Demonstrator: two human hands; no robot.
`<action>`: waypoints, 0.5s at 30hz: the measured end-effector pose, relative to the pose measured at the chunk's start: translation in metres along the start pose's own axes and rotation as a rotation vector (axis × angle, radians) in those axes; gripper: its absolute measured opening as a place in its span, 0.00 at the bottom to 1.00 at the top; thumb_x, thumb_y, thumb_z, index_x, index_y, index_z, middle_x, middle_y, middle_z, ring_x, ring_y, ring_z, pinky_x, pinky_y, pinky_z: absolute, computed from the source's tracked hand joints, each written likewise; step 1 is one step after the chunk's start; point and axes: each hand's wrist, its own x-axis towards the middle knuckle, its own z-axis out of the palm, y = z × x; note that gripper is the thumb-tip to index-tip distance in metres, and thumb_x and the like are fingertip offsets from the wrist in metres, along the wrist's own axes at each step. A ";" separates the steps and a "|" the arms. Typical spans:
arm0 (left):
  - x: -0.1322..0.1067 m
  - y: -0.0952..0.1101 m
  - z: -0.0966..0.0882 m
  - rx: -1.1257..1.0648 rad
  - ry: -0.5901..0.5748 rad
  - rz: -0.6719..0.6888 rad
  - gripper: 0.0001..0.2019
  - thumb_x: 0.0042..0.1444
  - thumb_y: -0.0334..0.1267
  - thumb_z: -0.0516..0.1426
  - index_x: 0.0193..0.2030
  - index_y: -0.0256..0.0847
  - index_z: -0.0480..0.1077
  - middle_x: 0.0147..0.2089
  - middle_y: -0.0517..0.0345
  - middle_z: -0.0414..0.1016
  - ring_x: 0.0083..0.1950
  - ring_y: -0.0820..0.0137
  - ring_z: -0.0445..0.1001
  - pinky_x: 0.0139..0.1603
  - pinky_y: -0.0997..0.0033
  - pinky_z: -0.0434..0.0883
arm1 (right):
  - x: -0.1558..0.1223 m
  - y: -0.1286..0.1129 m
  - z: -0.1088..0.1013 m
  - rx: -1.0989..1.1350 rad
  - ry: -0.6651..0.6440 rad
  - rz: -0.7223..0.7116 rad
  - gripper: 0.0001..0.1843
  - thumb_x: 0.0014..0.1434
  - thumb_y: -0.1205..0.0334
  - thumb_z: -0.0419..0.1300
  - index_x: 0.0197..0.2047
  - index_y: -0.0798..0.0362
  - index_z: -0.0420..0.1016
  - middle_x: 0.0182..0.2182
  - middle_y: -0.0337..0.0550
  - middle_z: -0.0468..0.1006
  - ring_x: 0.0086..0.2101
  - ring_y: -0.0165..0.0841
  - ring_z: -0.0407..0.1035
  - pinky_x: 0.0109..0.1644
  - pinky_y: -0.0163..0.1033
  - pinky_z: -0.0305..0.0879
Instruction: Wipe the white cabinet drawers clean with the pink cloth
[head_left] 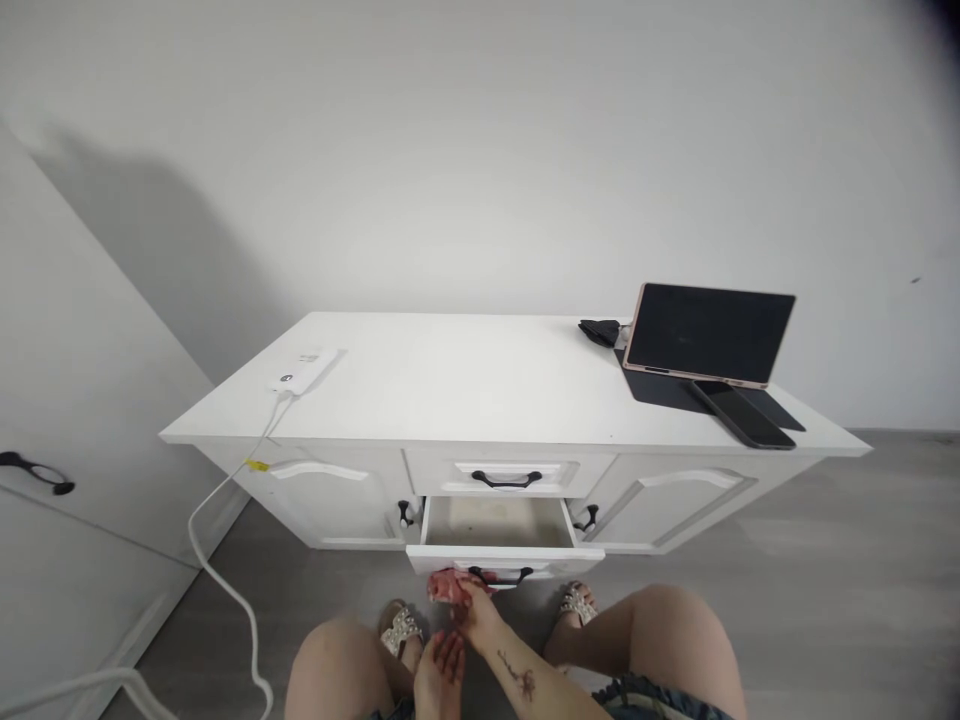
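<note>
A crumpled reddish cloth (448, 586) is gripped by my right hand (475, 612), which presses it against the lower left of a pulled-out drawer's front (442, 559). Part of the cloth passes behind the drawer's black handle (501, 577). Below and to the left, my left hand (441, 668) is turned palm up, its fingers loosely bent and holding nothing. The drawer belongs to a white cabinet (450, 400), and some faint marks show on its inner floor.
On the cabinet top stand a tablet (709, 333) on a dark cover, a phone (742, 413), a small black folded item (599, 332) and a white power bank (304, 371). Its white cable (225, 580) hangs down left. My knees flank the drawer.
</note>
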 end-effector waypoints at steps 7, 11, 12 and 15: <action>0.007 0.003 -0.021 0.000 0.135 -0.082 0.11 0.52 0.33 0.52 0.44 0.40 0.64 0.44 0.41 0.74 0.66 0.54 0.62 0.47 0.64 0.72 | -0.023 -0.010 0.027 0.256 -0.138 0.129 0.07 0.54 0.62 0.57 0.29 0.56 0.73 0.29 0.45 0.79 0.30 0.29 0.72 0.37 0.34 0.68; 0.009 -0.002 -0.002 0.006 0.067 -0.126 0.21 0.48 0.31 0.53 0.52 0.40 0.64 0.53 0.39 0.74 0.67 0.57 0.60 0.53 0.62 0.71 | -0.040 -0.038 0.002 0.411 -0.294 0.107 0.07 0.53 0.60 0.58 0.27 0.54 0.74 0.27 0.41 0.80 0.31 0.31 0.73 0.39 0.35 0.68; 0.011 -0.003 0.007 0.009 0.036 -0.128 0.22 0.48 0.30 0.53 0.52 0.41 0.64 0.54 0.41 0.74 0.68 0.58 0.60 0.54 0.63 0.71 | -0.044 -0.048 -0.008 0.419 -0.296 0.080 0.08 0.53 0.59 0.59 0.26 0.52 0.73 0.24 0.39 0.79 0.30 0.31 0.73 0.39 0.36 0.69; 0.017 -0.009 0.040 0.024 -0.066 -0.119 0.20 0.46 0.26 0.53 0.47 0.44 0.67 0.46 0.49 0.77 0.62 0.62 0.68 0.55 0.67 0.70 | -0.057 -0.079 -0.039 0.357 -0.308 -0.048 0.07 0.50 0.57 0.63 0.31 0.52 0.77 0.31 0.40 0.82 0.38 0.33 0.75 0.47 0.38 0.69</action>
